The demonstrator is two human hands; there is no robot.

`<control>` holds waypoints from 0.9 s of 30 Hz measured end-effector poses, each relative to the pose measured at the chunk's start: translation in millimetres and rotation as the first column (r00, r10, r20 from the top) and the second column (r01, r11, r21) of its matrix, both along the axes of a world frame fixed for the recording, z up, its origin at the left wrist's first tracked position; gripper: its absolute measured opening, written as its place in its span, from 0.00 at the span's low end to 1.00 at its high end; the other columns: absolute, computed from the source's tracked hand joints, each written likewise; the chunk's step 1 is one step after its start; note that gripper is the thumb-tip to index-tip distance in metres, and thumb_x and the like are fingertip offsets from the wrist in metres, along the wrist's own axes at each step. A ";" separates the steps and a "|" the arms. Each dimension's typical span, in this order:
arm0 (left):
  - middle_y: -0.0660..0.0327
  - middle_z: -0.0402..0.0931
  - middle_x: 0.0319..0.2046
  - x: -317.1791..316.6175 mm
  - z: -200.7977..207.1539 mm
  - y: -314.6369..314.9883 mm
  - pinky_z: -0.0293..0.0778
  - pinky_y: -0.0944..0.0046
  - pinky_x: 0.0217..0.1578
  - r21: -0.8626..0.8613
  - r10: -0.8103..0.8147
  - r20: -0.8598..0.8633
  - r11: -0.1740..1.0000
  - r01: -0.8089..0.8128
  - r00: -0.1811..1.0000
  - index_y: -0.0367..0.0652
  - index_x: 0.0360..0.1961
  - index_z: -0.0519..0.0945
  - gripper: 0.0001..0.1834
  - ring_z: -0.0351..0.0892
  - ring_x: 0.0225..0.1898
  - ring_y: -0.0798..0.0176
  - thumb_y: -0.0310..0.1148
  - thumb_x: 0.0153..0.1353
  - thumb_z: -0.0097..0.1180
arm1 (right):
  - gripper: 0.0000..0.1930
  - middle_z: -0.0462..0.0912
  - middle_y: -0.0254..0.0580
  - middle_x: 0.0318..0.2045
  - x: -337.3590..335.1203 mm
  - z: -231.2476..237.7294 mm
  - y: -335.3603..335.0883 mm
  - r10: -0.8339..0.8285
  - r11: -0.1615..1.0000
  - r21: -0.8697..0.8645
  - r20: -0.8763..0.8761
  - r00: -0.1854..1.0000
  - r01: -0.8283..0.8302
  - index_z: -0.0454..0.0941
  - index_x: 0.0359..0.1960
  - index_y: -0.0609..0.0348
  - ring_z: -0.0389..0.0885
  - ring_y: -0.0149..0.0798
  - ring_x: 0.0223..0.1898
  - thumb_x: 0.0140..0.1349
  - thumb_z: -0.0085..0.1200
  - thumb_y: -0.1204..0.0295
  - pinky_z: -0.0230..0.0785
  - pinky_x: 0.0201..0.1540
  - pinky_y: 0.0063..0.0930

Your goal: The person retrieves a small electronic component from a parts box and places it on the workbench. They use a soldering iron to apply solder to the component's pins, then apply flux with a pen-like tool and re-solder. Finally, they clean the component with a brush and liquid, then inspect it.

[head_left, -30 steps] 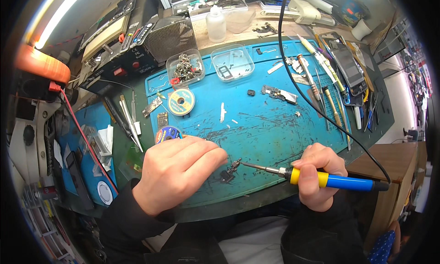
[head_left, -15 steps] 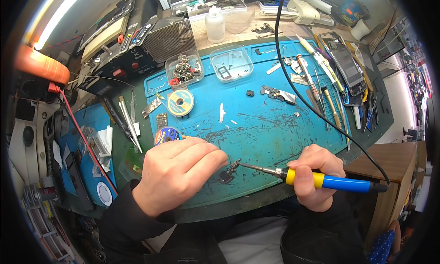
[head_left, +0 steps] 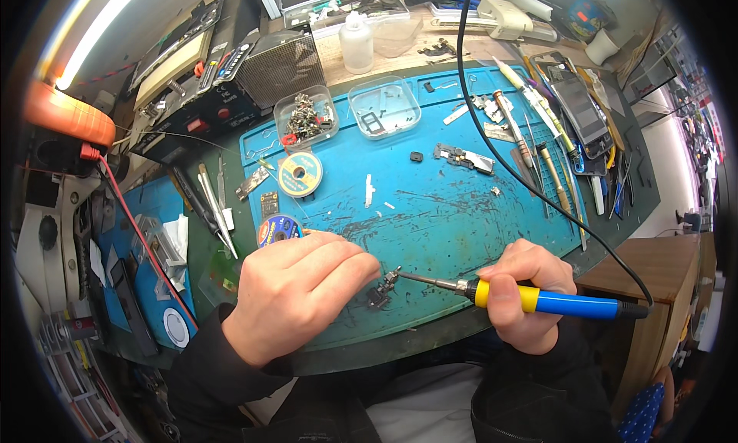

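In my right hand point(head_left: 530, 312) is a soldering iron point(head_left: 580, 304) with a yellow and blue handle, fingers and thumb wrapped round the grip. Its metal tip points left and meets, or nearly meets, the upper end of a small dark electronic part point(head_left: 382, 291) on the blue work mat point(head_left: 430, 235). My left hand point(head_left: 296, 297) is closed just left of that part, knuckles up. Its fingertips are hidden, so what they hold cannot be made out. Beyond this hand lie a blue-labelled spool point(head_left: 278, 229) and a gold-labelled spool point(head_left: 301, 183).
A clear box of small metal parts point(head_left: 307, 118) and another shallow clear box point(head_left: 384, 108) sit at the back. The iron's black cable point(head_left: 530, 187) arcs across the right side. Screwdrivers and tweezers crowd the far right, near an opened phone point(head_left: 565, 89). A white bottle point(head_left: 357, 44) stands behind.
The whole view has shifted very slightly. Both hands, the soldering iron and the small part keep nearly the same places relative to one another.
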State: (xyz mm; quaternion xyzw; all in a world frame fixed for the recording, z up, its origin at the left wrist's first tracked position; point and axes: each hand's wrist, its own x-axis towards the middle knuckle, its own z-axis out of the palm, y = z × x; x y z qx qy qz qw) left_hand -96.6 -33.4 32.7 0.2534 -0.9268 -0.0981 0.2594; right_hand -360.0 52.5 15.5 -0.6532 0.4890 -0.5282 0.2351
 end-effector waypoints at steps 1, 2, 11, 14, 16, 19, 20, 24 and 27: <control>0.61 0.84 0.30 -0.1 -0.2 0.2 0.84 0.61 0.33 -0.001 0.001 -0.001 1.000 -0.001 1.000 0.41 0.34 0.85 0.11 0.88 0.33 0.58 0.24 0.50 0.76 | 0.05 0.87 0.39 0.24 0.2 -0.2 -0.1 0.000 1.000 0.000 0.001 1.000 0.000 0.83 0.33 0.59 0.84 0.34 0.21 0.63 0.69 0.75 0.74 0.25 0.26; 0.61 0.84 0.30 -0.3 -0.4 0.3 0.84 0.61 0.33 -0.001 0.003 -0.002 1.000 -0.003 1.000 0.41 0.34 0.85 0.11 0.88 0.34 0.58 0.24 0.50 0.76 | 0.05 0.87 0.39 0.24 0.3 -0.3 -0.1 0.000 1.000 -0.001 0.001 1.000 0.000 0.83 0.33 0.59 0.85 0.34 0.21 0.63 0.69 0.75 0.74 0.25 0.26; 0.61 0.85 0.30 -0.3 -1.0 0.8 0.83 0.61 0.32 -0.001 0.008 0.003 1.000 -0.008 1.000 0.41 0.34 0.86 0.11 0.88 0.33 0.58 0.24 0.51 0.76 | 0.06 0.88 0.40 0.25 0.1 -2.0 0.5 -0.003 1.000 -0.003 0.003 1.000 0.003 0.82 0.33 0.59 0.85 0.34 0.22 0.63 0.69 0.75 0.75 0.25 0.26; 0.63 0.85 0.33 2.4 -5.3 -1.1 0.83 0.65 0.33 -0.002 0.016 -0.010 1.000 -0.016 1.000 0.44 0.36 0.86 0.08 0.89 0.35 0.62 0.30 0.55 0.72 | 0.06 0.88 0.39 0.24 0.0 -2.9 0.4 -0.005 1.000 -0.011 0.004 1.000 0.005 0.83 0.33 0.59 0.85 0.34 0.22 0.63 0.69 0.75 0.74 0.25 0.26; 0.63 0.85 0.32 2.1 -3.1 -1.2 0.83 0.64 0.33 -0.004 0.023 -0.008 1.000 -0.023 1.000 0.43 0.36 0.86 0.08 0.89 0.34 0.61 0.30 0.56 0.73 | 0.05 0.87 0.39 0.24 -0.8 -3.3 0.1 0.009 1.000 -0.018 0.004 1.000 -0.009 0.83 0.34 0.59 0.84 0.34 0.22 0.63 0.69 0.75 0.73 0.25 0.26; 0.63 0.85 0.32 1.1 -0.1 -1.6 0.83 0.63 0.32 0.004 0.026 -0.013 1.000 -0.026 1.000 0.43 0.36 0.86 0.09 0.89 0.34 0.61 0.29 0.56 0.74 | 0.05 0.86 0.40 0.24 -0.8 -4.6 1.7 -0.022 0.998 -0.052 0.034 0.999 0.023 0.85 0.36 0.60 0.83 0.33 0.21 0.64 0.69 0.75 0.72 0.25 0.25; 0.63 0.85 0.32 0.6 0.5 -1.9 0.83 0.63 0.32 0.009 0.026 -0.016 1.000 -0.026 1.000 0.43 0.36 0.86 0.09 0.89 0.34 0.61 0.29 0.55 0.74 | 0.04 0.86 0.40 0.24 -0.7 -5.4 2.9 -0.040 0.997 -0.067 0.050 0.998 0.043 0.85 0.36 0.60 0.82 0.33 0.21 0.64 0.69 0.75 0.72 0.25 0.25; 0.62 0.85 0.32 1.2 0.1 -2.1 0.83 0.63 0.32 0.029 0.033 -0.028 0.999 -0.032 0.999 0.43 0.36 0.86 0.09 0.89 0.34 0.60 0.29 0.55 0.74 | 0.10 0.86 0.42 0.27 -1.8 -13.2 5.1 -0.062 0.989 -0.123 0.128 0.990 0.078 0.85 0.41 0.61 0.82 0.33 0.25 0.65 0.72 0.71 0.74 0.29 0.26; 0.62 0.85 0.32 2.7 0.8 -1.3 0.83 0.62 0.32 0.046 0.049 -0.039 0.998 -0.047 0.998 0.43 0.36 0.86 0.09 0.89 0.33 0.59 0.28 0.55 0.74 | 0.16 0.87 0.44 0.32 -2.0 -14.3 2.5 -0.070 0.979 -0.184 0.112 0.991 0.090 0.83 0.46 0.62 0.83 0.34 0.30 0.66 0.75 0.65 0.75 0.33 0.25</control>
